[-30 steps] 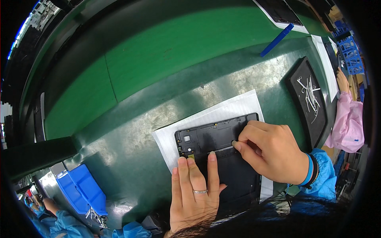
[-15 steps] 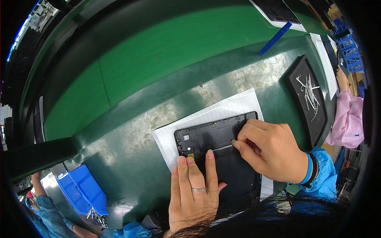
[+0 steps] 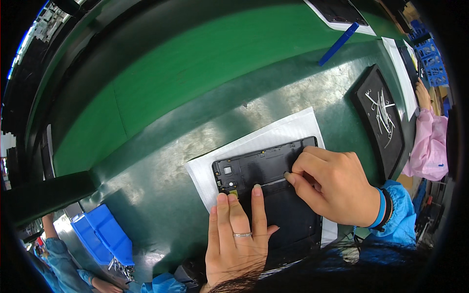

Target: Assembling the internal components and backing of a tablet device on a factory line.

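Observation:
A black tablet-like housing (image 3: 276, 158) with small parts and a yellow patch at its left end lies on white foam sheeting (image 3: 300, 119). My left hand (image 3: 237, 239), wearing a ring, is laid flat with fingers stretched over its near left part. On the housing's right half, my right hand (image 3: 337, 188) has thumb and index finger pinched together. A thin pale strip (image 3: 273, 183) runs along the housing from my left index fingertip toward that pinch. Whatever the pinch holds is mostly hidden.
A black tray (image 3: 359, 105) with white strips stands at the right, a blue pen (image 3: 339, 44) beyond it. At the left sits a blue bin (image 3: 102, 234) with small pieces. Another device (image 3: 337, 10) lies far back. Co-workers' sleeves, pink (image 3: 430, 144) and blue (image 3: 63, 261), show at both sides.
Both hands hold nearly the same pose on the housing. The view has shifted slightly, and more of the pale strip shows between my hands.

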`<action>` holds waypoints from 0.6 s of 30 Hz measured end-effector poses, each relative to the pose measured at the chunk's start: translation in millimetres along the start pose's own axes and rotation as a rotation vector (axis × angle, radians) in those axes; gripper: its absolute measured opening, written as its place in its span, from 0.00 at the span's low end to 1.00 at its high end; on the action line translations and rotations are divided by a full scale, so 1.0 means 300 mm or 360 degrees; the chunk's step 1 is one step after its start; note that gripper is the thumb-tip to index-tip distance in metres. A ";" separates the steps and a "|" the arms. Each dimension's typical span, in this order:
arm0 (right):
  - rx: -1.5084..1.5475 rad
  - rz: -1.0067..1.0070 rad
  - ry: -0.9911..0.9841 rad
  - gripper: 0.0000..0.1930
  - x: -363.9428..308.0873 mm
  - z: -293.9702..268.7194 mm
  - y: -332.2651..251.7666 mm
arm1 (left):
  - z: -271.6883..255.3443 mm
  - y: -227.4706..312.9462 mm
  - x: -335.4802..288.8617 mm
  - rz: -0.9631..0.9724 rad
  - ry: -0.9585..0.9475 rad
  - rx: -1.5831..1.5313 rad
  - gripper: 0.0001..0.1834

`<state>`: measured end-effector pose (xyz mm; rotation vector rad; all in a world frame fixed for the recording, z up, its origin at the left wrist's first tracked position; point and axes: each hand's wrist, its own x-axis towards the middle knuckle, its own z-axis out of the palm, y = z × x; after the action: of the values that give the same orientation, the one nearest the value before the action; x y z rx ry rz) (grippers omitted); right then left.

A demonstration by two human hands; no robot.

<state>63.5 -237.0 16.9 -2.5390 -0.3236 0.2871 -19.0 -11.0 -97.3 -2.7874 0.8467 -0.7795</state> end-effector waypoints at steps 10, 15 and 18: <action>-0.0021 0.0002 0.0007 0.06 -0.001 -0.001 0.002 | -0.138 -0.052 0.137 -0.0023 -0.0565 -0.0304 0.40; -0.0040 -0.0003 0.0011 0.07 -0.002 -0.001 0.006 | -0.089 -0.034 0.093 -0.0011 -0.0586 -0.0302 0.39; -0.0046 -0.0002 0.0003 0.07 -0.003 -0.001 -0.001 | -0.005 -0.005 -0.003 -0.0029 -0.0039 -0.0078 0.39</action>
<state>62.7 -237.0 17.4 -2.5673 -0.3308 0.2812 -19.7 -9.1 -95.9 -2.8450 0.8486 -0.7356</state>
